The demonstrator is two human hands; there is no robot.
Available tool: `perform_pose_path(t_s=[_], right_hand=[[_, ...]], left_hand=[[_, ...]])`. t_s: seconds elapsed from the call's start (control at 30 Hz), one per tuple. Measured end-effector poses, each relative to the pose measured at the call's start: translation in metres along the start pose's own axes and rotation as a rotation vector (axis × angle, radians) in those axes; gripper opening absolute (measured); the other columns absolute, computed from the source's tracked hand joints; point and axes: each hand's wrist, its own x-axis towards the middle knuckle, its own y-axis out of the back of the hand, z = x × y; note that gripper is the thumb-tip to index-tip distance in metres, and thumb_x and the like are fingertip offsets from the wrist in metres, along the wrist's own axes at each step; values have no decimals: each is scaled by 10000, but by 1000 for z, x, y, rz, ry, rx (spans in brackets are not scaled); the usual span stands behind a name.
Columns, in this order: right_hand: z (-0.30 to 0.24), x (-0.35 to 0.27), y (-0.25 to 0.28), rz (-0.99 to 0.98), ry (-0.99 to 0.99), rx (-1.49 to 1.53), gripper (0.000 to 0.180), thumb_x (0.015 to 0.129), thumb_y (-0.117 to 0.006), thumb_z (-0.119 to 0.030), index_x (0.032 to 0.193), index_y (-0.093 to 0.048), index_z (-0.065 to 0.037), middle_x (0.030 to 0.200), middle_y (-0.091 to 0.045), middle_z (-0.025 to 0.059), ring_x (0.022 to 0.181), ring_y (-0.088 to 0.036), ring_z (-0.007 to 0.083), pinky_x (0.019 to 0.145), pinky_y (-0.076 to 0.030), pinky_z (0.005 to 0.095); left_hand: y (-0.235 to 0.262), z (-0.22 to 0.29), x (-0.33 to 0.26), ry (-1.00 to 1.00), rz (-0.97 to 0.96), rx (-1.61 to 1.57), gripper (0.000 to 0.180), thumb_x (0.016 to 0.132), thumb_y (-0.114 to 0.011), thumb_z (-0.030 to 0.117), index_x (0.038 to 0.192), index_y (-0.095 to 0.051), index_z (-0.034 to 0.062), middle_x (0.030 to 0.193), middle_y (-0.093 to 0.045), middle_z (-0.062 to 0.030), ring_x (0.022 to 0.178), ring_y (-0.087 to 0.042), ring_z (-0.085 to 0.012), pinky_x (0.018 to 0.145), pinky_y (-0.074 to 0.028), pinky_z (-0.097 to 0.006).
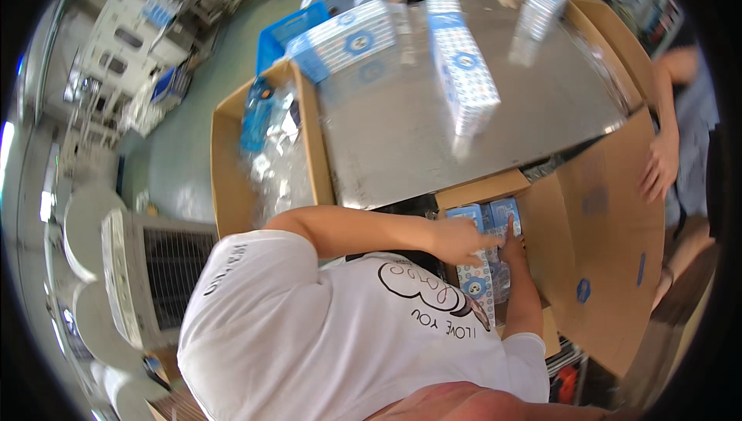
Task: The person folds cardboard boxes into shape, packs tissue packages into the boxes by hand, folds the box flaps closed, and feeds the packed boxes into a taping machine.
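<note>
A brown carton (550, 317) with raised flaps stands close in front of me and holds blue-and-white printed boxes. My left hand (461, 241) reaches across and lies with curled fingers over the top of one printed box (477, 286). Beside it my right hand (512, 247) grips a second blue-and-white box (504, 209) at its right side. The fingers of both hands nearly meet between the two boxes, and part of the grip is hidden.
On the metal table (379, 139) stand a long row of printed boxes (464, 66), another box stack (355, 39) and a blurred pack (545, 8). An open carton (313, 139) holds clear plastic. A co-worker's hand (661, 166) is near the large flap (603, 243). A blue crate (270, 39) stands behind.
</note>
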Motion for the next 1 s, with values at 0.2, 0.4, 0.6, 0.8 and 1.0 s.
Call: perform_pose_path(t_s=[0.2, 0.4, 0.6, 0.8, 1.0], right_hand=[[-14, 42, 56, -207, 274, -209, 331, 833, -644, -294, 1070, -699, -70, 859, -692, 199, 858, -676, 315, 767, -529, 357], [-336, -119, 193, -261, 889, 675, 197, 931, -553, -116, 1098, -568, -13, 840, -664, 65, 774, -644, 128, 693, -503, 280], [-563, -104, 43, -292, 1196, -2, 649, 830, -696, -337, 1364, -423, -88, 1287, -525, 180, 1206, -502, 307, 1001, -405, 399], [-594, -93, -49, -135, 649, -640, 1169, 603, -832, -460, 1513, -138, -221, 1510, -231, 228, 1328, -355, 420, 1065, -303, 564], [-595, -112, -62, -437, 779, -536, 1085, 634, -813, -311, 1501, -178, -164, 1409, -382, 249, 1182, -524, 388, 939, -454, 495]], left_hand=[[-6, -93, -175, 241, 1062, 34, 257, 848, -645, 160, 1081, -631, 50, 1018, -646, -158, 891, -638, -321, 786, -507, -387], [-85, -265, -390, 1214, 942, -33, 749, 749, -731, 446, 1335, -429, 91, 1383, -380, -241, 1267, -400, -397, 998, -392, -473], [-133, -324, -425, 1320, 416, -216, 1118, 627, -680, 728, 1498, -204, 214, 1512, -154, -258, 1373, -167, -478, 1090, -249, -573], [-168, -280, -406, 1040, 290, -325, 1064, 578, -763, 639, 1460, -300, 267, 1424, -238, -334, 1297, -272, -541, 1030, -362, -539], [-160, -295, -414, 1061, 390, -468, 838, 617, -812, 365, 1359, -434, 269, 1294, -426, -240, 1153, -498, -443, 892, -486, -498]])
